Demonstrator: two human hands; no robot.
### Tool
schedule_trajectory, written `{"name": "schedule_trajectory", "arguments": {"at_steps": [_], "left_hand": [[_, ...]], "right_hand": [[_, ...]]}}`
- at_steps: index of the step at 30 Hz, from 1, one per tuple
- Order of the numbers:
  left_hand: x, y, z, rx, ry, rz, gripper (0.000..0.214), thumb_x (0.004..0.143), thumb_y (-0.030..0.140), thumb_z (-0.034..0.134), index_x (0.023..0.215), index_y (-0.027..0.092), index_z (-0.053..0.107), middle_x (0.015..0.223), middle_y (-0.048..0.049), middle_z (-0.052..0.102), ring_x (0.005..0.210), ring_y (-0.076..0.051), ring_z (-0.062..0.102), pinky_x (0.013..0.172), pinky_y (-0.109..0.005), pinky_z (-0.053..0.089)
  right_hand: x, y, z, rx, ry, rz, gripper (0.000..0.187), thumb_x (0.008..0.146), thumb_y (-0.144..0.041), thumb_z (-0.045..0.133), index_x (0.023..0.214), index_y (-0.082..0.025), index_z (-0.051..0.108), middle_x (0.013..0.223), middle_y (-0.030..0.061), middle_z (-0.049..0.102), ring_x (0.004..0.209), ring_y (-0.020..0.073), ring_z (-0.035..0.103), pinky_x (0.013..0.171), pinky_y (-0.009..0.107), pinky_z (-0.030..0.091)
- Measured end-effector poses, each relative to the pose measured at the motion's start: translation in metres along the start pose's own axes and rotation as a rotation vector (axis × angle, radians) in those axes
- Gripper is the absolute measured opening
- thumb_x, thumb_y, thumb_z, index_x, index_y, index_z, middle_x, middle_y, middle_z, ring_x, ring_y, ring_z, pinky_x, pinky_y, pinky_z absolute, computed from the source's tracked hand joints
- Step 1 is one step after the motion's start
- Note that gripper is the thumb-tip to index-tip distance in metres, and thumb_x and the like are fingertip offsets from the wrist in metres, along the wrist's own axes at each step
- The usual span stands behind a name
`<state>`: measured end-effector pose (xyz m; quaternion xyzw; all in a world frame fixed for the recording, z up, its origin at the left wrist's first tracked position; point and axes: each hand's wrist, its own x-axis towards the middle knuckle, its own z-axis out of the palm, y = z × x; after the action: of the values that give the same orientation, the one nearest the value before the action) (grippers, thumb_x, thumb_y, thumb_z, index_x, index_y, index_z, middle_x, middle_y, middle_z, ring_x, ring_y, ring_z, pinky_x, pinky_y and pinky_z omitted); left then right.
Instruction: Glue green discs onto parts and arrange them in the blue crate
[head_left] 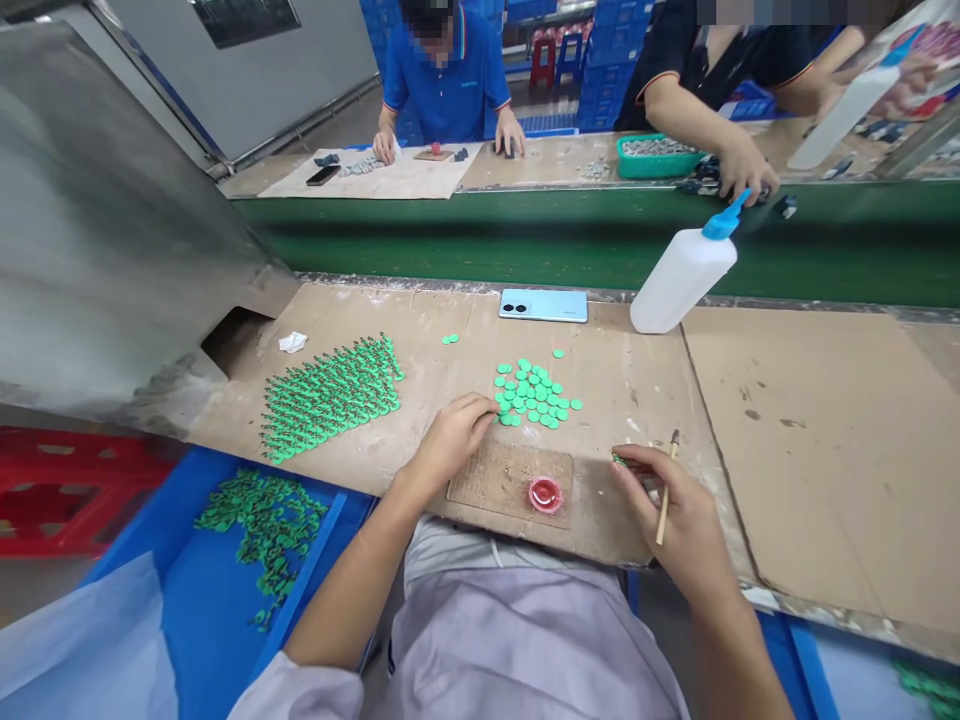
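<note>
Green discs [536, 393] lie at two o'clock from the nearer left hand [455, 436], its grip unclear. The right hand [686, 510] pinches a green piece [618, 459], holding a brush [665, 500] too.

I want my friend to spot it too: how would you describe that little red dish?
Find the nearest worktop, covered in brown cardboard. By its near edge lies a flat brown board. The small round dish sits toward that board's right side, set apart from the loose green discs just beyond the board by its glossy red colour.
</note>
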<state>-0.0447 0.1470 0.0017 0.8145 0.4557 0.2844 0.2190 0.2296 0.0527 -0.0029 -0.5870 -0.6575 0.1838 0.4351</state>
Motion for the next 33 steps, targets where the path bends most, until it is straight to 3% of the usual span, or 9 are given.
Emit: {"name": "schedule_trajectory", "arguments": {"at_steps": [4, 7, 12, 17, 21, 26, 33], "left_hand": [[-0.004, -0.001, 0.002, -0.083, 0.063, -0.05, 0.022, 0.09, 0.007, 0.059, 0.104, 0.019, 0.071, 0.103, -0.0053, 0.072, 0.096, -0.017, 0.068, 0.087, -0.032, 0.055], [-0.004, 0.0, 0.003, -0.107, 0.118, -0.087, 0.018, 0.087, 0.008, 0.065, 0.1, 0.019, 0.073, 0.097, -0.0042, 0.07, 0.093, -0.016, 0.067, 0.085, -0.029, 0.055], [-0.003, 0.003, 0.001, -0.173, 0.151, -0.18, 0.009, 0.082, 0.016, 0.075, 0.089, 0.02, 0.077, 0.087, -0.0021, 0.068, 0.079, -0.014, 0.064, 0.072, -0.026, 0.052], [-0.006, 0.009, -0.006, -0.431, 0.209, -0.298, 0.006, 0.078, 0.024, 0.076, 0.083, 0.021, 0.079, 0.089, -0.0039, 0.073, 0.085, -0.017, 0.067, 0.075, -0.027, 0.055], [-0.014, 0.021, -0.006, -0.83, 0.228, -0.478, 0.019, 0.07, 0.028, 0.083, 0.086, 0.019, 0.079, 0.087, -0.0045, 0.077, 0.083, -0.018, 0.072, 0.08, -0.029, 0.058], [-0.034, 0.04, 0.003, -1.209, 0.196, -0.672, 0.035, 0.054, 0.031, 0.094, 0.078, 0.015, 0.076, 0.068, -0.0027, 0.074, 0.068, -0.018, 0.074, 0.068, -0.027, 0.06], [-0.061, 0.057, 0.006, -1.391, 0.211, -0.828, 0.037, 0.064, 0.031, 0.091, 0.092, 0.016, 0.074, 0.09, -0.0048, 0.079, 0.08, -0.014, 0.077, 0.071, -0.016, 0.06]], "right_hand": [[-0.003, -0.007, -0.003, 0.162, 0.047, 0.064, 0.013, 0.095, -0.033, 0.06, 0.101, -0.023, 0.066, 0.091, 0.0042, 0.071, 0.079, 0.0173, 0.068, 0.07, 0.029, 0.054], [-0.004, -0.01, -0.003, 0.354, 0.119, 0.124, 0.011, 0.097, -0.031, 0.058, 0.102, -0.023, 0.063, 0.088, 0.0032, 0.07, 0.073, 0.0151, 0.067, 0.065, 0.028, 0.054], [0.001, -0.007, -0.006, 0.575, 0.222, 0.162, 0.014, 0.094, -0.032, 0.063, 0.104, -0.023, 0.063, 0.082, 0.0014, 0.067, 0.067, 0.0139, 0.062, 0.061, 0.029, 0.05], [0.013, -0.008, -0.02, 0.759, 0.383, 0.224, 0.018, 0.091, -0.04, 0.066, 0.088, -0.023, 0.06, 0.068, -0.0029, 0.052, 0.06, 0.0121, 0.049, 0.054, 0.025, 0.041], [0.018, -0.016, -0.026, 0.84, 0.229, 0.326, 0.037, 0.093, -0.052, 0.058, 0.072, -0.024, 0.045, 0.06, -0.0056, 0.035, 0.049, 0.0108, 0.033, 0.046, 0.023, 0.031], [0.016, -0.034, -0.012, 0.957, -0.016, 0.448, 0.056, 0.096, -0.068, 0.037, 0.063, -0.025, 0.026, 0.05, -0.0087, 0.013, 0.041, 0.0115, 0.009, 0.035, 0.021, 0.018], [0.018, -0.048, 0.009, 1.16, -0.127, 0.63, 0.047, 0.095, -0.068, 0.044, 0.078, -0.026, 0.059, 0.046, -0.0107, 0.015, 0.037, 0.0097, 0.004, 0.03, 0.019, 0.013]]}}
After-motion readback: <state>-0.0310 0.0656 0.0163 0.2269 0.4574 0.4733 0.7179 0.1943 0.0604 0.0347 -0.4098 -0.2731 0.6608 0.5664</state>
